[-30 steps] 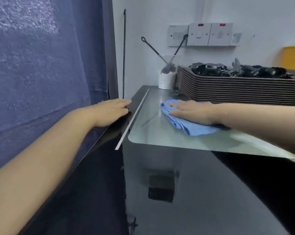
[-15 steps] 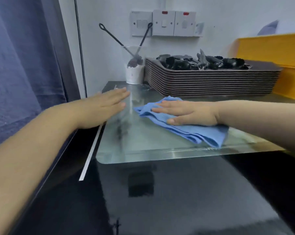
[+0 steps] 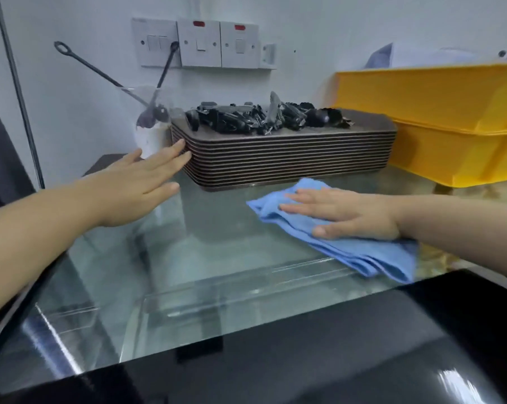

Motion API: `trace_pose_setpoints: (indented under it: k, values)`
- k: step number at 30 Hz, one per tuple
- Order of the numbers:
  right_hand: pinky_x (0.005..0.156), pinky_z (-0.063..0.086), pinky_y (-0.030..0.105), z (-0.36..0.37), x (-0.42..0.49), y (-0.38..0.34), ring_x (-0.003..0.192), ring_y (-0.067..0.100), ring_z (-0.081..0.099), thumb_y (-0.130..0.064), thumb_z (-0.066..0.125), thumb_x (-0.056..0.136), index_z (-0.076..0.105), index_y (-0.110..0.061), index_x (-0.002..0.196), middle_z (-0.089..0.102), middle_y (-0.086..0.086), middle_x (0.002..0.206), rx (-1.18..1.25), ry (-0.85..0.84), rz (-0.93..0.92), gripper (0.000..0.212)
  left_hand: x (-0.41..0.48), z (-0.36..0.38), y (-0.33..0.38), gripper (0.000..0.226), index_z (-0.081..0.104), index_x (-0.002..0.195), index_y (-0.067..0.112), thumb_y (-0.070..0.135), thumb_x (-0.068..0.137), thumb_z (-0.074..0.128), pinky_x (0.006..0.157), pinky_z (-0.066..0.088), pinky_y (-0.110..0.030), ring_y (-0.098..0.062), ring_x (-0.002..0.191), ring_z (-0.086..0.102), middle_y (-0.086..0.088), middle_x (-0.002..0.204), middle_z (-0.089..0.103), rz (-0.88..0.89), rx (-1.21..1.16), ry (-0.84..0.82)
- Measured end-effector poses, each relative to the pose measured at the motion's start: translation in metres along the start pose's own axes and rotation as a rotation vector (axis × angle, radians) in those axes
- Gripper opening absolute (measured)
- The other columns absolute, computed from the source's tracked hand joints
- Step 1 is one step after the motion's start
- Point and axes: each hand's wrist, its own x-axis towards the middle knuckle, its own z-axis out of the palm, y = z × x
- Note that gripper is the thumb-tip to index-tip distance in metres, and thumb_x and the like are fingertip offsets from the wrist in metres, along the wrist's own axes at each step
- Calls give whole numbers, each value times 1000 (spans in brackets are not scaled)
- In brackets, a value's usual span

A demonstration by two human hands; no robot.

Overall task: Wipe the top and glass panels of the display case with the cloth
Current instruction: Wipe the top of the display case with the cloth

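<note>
The display case top (image 3: 205, 275) is a shiny glass and metal surface with a black glossy front edge (image 3: 334, 354). A folded blue cloth (image 3: 363, 255) lies on it at the right. My right hand (image 3: 342, 214) presses flat on the cloth, palm down, fingers pointing left. My left hand (image 3: 141, 182) hovers above the left part of the top, fingers spread and empty, its fingertips close to the stack of trays.
A stack of brown trays (image 3: 287, 158) with black clips on top stands at the back. A white cup (image 3: 151, 135) holding long black utensils sits at its left. Yellow bins (image 3: 456, 123) stand at the back right. Wall switches (image 3: 199, 43) are above.
The view has swung right and closer. My right hand has slid the cloth to the right along the top. My left hand has lifted off the left edge and moved toward the trays.
</note>
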Motion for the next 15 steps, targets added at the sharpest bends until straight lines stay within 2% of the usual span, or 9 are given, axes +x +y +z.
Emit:
trace_pose_setpoints:
  k: [2,4,6,8,10,12,13,15]
  values:
    - [115,-11,24,0,25,-6,144,3,-8,-53,29,98,5,-39,148,-2,-9,160,-44,38,63,57,1,4,-1,73,-17,141,40,66,74,-8,117,-11,-29,7,137,-18,21,149,-26,8,15,28]
    - [118,-7,38,3,38,-33,146,11,-8,-58,26,96,4,-39,149,-2,-9,160,-111,71,49,61,2,6,-3,71,-20,138,38,66,73,-10,115,-14,-29,4,137,-20,17,150,-26,4,70,44]
    - [118,-6,45,13,19,-65,146,11,-11,-65,26,91,4,-44,148,-4,-13,160,-148,82,-118,64,4,8,-5,76,-21,139,37,72,71,-16,112,-17,-27,4,136,-21,17,150,-27,8,102,53]
    - [117,-6,46,22,-19,-80,146,10,-12,-68,25,89,7,-45,148,-3,-15,159,-118,90,-332,65,0,8,-6,85,-15,143,37,75,68,-24,109,-20,-22,4,138,-16,15,152,-22,18,121,67]
    - [118,-1,48,23,-57,-59,147,14,-5,-68,20,91,12,-42,148,2,-15,160,-135,86,-453,63,-4,5,3,84,11,148,35,72,78,-17,111,-17,-22,-1,143,6,5,159,6,65,151,139]
    - [116,5,48,20,-78,-19,148,16,2,-66,21,93,16,-39,149,7,-14,160,-144,106,-385,63,-5,-5,18,68,43,138,25,60,93,7,115,4,-35,-14,135,34,-2,146,43,197,240,286]
    - [115,5,47,16,-80,0,148,15,2,-68,23,92,15,-41,149,7,-15,159,-103,81,-311,63,-3,-9,27,60,51,132,19,52,95,18,113,13,-41,-20,130,41,-3,137,52,272,318,359]
    - [115,1,42,5,-66,26,146,4,-5,-76,22,87,8,-52,146,2,-23,157,-5,29,-147,65,11,-19,40,54,53,133,15,44,95,27,114,16,-47,-26,133,40,-4,139,51,351,444,455]
